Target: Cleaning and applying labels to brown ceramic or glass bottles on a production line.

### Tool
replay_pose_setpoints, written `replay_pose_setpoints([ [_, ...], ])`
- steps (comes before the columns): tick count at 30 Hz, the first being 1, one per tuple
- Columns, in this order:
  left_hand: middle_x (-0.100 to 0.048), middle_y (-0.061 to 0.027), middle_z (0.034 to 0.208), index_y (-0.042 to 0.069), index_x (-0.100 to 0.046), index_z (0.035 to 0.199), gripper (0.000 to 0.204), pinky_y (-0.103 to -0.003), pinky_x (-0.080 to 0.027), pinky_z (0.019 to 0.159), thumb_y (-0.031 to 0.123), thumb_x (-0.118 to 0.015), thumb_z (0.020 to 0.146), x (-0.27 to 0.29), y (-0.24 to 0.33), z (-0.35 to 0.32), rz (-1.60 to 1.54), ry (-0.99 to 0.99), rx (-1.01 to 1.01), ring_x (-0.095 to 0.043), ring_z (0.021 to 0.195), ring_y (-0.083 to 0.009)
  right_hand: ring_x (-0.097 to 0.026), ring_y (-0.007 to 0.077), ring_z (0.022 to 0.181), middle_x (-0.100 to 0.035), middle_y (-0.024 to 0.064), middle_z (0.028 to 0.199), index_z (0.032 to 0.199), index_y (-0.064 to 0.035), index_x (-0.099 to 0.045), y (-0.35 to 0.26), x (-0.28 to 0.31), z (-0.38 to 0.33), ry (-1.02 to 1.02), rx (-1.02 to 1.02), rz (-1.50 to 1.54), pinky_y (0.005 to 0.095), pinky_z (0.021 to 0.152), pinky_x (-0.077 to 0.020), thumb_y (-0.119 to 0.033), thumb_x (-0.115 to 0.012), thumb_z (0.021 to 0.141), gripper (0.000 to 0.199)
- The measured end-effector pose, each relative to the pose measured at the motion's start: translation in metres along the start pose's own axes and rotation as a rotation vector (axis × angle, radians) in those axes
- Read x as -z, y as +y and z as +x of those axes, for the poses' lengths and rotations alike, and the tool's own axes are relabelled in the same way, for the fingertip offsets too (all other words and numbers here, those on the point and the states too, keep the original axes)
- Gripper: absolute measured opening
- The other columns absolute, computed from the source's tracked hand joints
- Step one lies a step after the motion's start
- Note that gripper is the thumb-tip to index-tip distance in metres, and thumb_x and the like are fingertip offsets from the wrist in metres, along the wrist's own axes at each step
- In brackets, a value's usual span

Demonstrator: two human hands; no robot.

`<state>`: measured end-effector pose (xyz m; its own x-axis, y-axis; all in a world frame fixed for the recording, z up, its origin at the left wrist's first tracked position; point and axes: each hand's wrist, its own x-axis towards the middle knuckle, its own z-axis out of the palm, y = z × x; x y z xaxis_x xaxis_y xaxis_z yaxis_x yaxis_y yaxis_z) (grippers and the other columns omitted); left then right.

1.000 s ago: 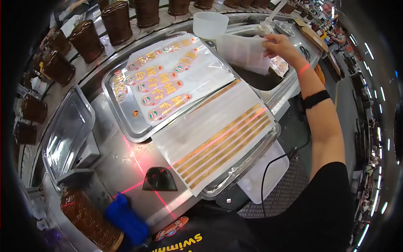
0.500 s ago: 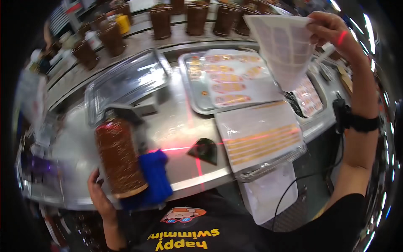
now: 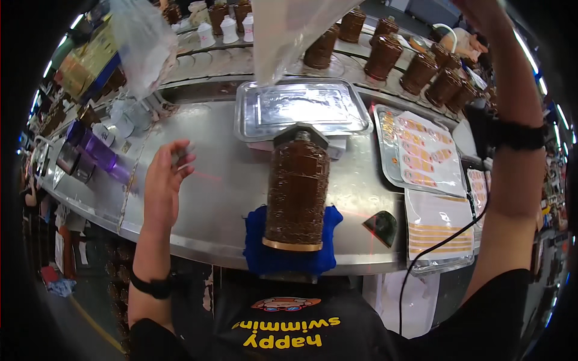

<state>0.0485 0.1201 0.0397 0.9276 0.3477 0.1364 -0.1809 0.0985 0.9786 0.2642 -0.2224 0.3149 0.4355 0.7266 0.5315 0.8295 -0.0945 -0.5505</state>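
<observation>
A large brown bottle (image 3: 298,198) with a gold band at its base lies on a blue cloth (image 3: 259,240) in front of me. Its neck points away, into a dark angled rest (image 3: 301,129). To the left of the bottle my left hand (image 3: 162,180) is raised over the metal table, fingers curled but apart, apparently holding nothing. My right hand (image 3: 481,15) is high at the top right, its fingers cut off by the picture's edge. A pale translucent sheet (image 3: 295,36) hangs at the top middle; what holds it is out of sight.
Beyond the bottle lies a clear plastic tray (image 3: 253,114). At right are a metal tray (image 3: 388,150) with a label sheet (image 3: 424,150), a sheet of gold strips (image 3: 439,231) and a dark green triangular piece (image 3: 382,228). A purple bottle (image 3: 99,153) lies left. Brown bottles (image 3: 383,57) line a conveyor.
My view has swung left. My left hand has moved up, away from beside the brown bottle. The pale sheet my right hand held has risen, and that hand is now partly out of the picture.
</observation>
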Motion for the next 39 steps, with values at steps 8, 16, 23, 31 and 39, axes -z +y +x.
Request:
replay_pose_setpoints([
  [8, -0.054, -0.0047, 0.113, 0.006, -0.052, 0.118, 0.042, -0.028, -0.043, 0.082, 0.040, -0.049, 0.093, -0.008, -0.026, 0.081, 0.038, -0.060, 0.290, -0.052, 0.100, -0.0160, -0.061, 0.0183, 0.097, -0.062, 0.0092, 0.105, 0.098, -0.0039, -0.062, 0.181, -0.080, -0.095, -0.127, -0.632, 0.470, 0.0280, 0.085, -0.0489, -0.010, -0.056, 0.080, 0.020],
  [16, -0.055, -0.0018, 0.106, 0.008, -0.053, 0.113, 0.043, -0.029, -0.042, 0.081, 0.043, -0.054, 0.088, -0.025, -0.050, 0.151, 0.305, -0.117, 0.403, -0.050, 0.093, -0.0125, -0.061, 0.0185, 0.084, -0.057, 0.0116, 0.107, 0.133, -0.0028, -0.034, 0.199, -0.109, -0.158, 0.323, -1.056, 0.565, 0.0294, 0.069, -0.0531, -0.030, -0.053, 0.092, 0.053],
  [23, -0.048, -0.0013, 0.076, 0.006, -0.052, 0.094, 0.030, -0.026, -0.032, 0.052, 0.022, -0.060, 0.071, -0.037, -0.054, 0.179, 0.532, -0.150, 0.404, -0.041, 0.063, -0.0100, -0.059, 0.0180, 0.087, -0.057, 0.0118, 0.105, 0.134, 0.0021, -0.034, 0.176, -0.134, -0.171, 0.414, -1.030, 0.569, 0.0285, 0.074, -0.0500, -0.004, -0.060, 0.081, 0.059],
  [31, -0.055, -0.0011, 0.080, 0.008, -0.054, 0.094, 0.021, -0.025, -0.036, 0.054, 0.017, -0.056, 0.075, -0.049, -0.034, 0.160, 0.356, -0.151, 0.167, -0.047, 0.064, -0.0083, -0.056, 0.0158, 0.099, -0.057, 0.0098, 0.111, 0.129, 0.0011, -0.044, 0.193, -0.107, -0.112, 0.350, -0.695, 0.341, 0.0289, 0.088, -0.0442, 0.002, -0.054, 0.079, 0.051],
  [39, -0.054, -0.0021, 0.078, 0.003, -0.053, 0.102, 0.028, -0.022, -0.039, 0.048, 0.009, -0.057, 0.075, -0.044, -0.054, 0.143, 0.380, -0.094, 0.341, -0.049, 0.059, -0.0081, -0.055, 0.0115, 0.080, -0.058, 0.0047, 0.094, 0.115, -0.0019, -0.053, 0.269, -0.121, -0.100, 0.177, -1.026, 0.301, 0.0265, 0.069, -0.0466, -0.009, -0.063, 0.080, 0.037],
])
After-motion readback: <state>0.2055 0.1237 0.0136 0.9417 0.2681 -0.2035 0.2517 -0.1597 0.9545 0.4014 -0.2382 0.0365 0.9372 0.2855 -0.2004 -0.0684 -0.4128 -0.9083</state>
